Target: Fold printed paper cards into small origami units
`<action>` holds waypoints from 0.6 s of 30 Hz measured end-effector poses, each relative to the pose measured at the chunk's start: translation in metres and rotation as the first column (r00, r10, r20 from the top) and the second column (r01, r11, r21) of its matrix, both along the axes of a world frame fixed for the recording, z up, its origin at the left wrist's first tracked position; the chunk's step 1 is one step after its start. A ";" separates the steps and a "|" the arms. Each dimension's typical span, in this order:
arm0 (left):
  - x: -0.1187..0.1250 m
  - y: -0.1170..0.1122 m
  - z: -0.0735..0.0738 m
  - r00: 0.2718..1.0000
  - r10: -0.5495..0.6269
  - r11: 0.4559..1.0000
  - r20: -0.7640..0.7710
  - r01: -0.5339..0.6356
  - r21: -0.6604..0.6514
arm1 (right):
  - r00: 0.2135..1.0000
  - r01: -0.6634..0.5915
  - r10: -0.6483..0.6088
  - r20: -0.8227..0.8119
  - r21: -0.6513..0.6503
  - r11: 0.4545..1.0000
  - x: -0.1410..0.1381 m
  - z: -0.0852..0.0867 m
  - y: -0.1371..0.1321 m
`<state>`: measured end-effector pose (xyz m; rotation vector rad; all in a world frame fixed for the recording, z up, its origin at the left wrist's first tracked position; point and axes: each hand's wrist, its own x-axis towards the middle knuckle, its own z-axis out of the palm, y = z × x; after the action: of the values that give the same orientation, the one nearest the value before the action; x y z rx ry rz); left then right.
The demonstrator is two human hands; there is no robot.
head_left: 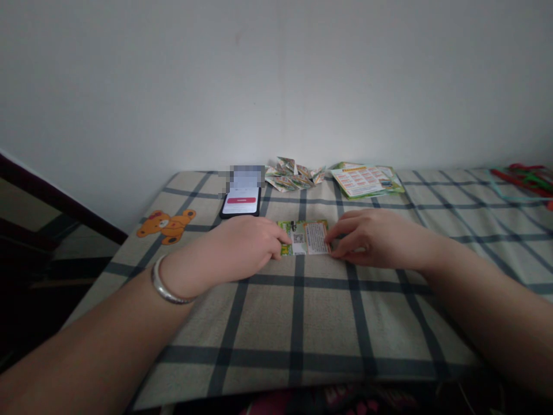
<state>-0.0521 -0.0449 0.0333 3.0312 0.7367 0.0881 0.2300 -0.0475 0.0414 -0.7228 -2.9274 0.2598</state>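
Note:
A small printed paper (307, 237), green and white with a square code on it, lies on the checked cloth between my hands. My left hand (246, 245), with a silver bangle at its wrist, has its curled fingers on the paper's left edge. From the other side, the fingertips of my right hand (367, 237) pinch at the right edge. Behind the paper sit several folded paper pieces (294, 174) in a loose heap. A stack of flat printed leaflets (365, 181) rests to their right.
Left of the heap lies a phone (242, 199) with its screen lit. An orange bear cut-out (167, 226) is near the table's left edge. Red and green items (529, 178) lie at the far right. A white wall (276, 86) stands behind the checked tablecloth (268, 328).

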 end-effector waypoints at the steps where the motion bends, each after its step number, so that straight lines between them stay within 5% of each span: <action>1: 0.000 0.000 0.000 1.000 0.003 1.000 -0.002 -0.003 -0.006 | 1.000 0.003 -0.003 0.009 -0.007 1.000 0.000 0.001 0.000; 18: -0.002 -0.001 0.007 0.996 0.093 0.987 -0.012 -0.094 -0.134 | 0.999 0.038 -0.039 -0.017 -0.009 0.999 0.003 -0.005 0.002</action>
<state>-0.0540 -0.0456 0.0407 2.8706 0.8488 0.0302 0.2327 -0.0456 0.0360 -0.7736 -2.8951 0.2742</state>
